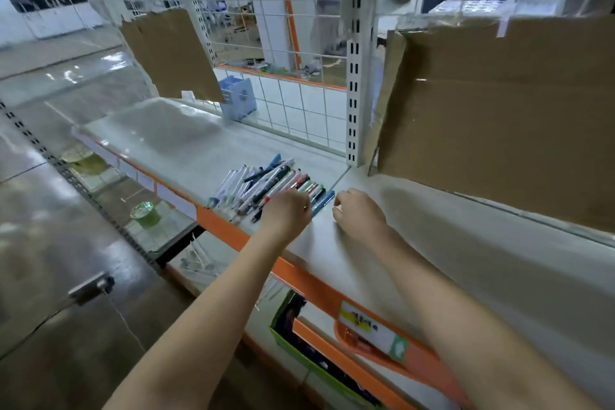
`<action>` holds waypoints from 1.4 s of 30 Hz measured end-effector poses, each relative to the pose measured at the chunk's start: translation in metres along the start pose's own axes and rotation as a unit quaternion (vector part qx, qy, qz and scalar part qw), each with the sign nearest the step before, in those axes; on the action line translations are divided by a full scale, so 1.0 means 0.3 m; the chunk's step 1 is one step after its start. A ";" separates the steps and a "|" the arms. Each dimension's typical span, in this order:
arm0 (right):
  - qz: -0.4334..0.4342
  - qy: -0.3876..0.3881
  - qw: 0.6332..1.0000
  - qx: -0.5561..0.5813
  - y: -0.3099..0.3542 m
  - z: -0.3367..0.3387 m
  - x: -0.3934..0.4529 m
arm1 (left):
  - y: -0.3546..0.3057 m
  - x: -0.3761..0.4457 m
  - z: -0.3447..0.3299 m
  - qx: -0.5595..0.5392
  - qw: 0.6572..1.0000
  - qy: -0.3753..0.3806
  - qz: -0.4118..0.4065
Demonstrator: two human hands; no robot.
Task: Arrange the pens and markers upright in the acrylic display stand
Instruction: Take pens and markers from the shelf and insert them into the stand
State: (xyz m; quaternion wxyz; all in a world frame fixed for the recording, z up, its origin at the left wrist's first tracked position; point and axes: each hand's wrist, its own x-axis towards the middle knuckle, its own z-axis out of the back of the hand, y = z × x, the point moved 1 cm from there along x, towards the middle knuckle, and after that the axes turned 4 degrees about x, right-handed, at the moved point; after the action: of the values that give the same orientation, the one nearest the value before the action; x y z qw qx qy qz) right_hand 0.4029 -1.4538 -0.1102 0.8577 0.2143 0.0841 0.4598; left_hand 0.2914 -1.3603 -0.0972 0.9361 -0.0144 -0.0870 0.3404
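Note:
A heap of several pens and markers (266,181) lies flat on the white shelf (186,143), near its orange front edge. My left hand (288,211) sits on the near ends of the heap, fingers curled down round some of the pens. A blue pen (323,200) lies at the right edge of the heap, between my hands. My right hand (357,213) rests on the shelf just right of that pen, fingers loosely curled, holding nothing. The light-blue see-through display stand (239,98) stands upright at the back of the shelf, against the wire grid; I see no pens in it.
A white slotted upright post (353,83) stands behind the pens. Cardboard sheets hang at the back left (169,53) and right (499,116). Below the shelf edge are a green bin (299,339) and an orange tray (366,339). The floor (66,276) lies to the left.

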 end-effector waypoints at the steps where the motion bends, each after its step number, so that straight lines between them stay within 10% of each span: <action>1: -0.011 -0.003 1.000 0.001 0.004 0.001 0.034 | 0.009 0.031 -0.010 -0.014 1.000 -0.002 0.000; 23: -0.294 0.046 0.954 0.029 0.099 -0.031 0.171 | 0.007 0.282 -0.013 0.052 0.952 0.192 -0.234; 42: -0.447 -0.224 0.846 0.187 0.124 0.108 -0.219 | -0.119 0.240 0.050 -0.347 0.781 0.384 -0.349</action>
State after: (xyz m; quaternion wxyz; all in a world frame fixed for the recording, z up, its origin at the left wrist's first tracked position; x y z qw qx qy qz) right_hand 0.3490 -1.4993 -0.0681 0.9096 0.4069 0.0610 -0.0583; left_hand 0.3656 -1.3421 -0.0682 0.8783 -0.4369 0.1683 -0.0962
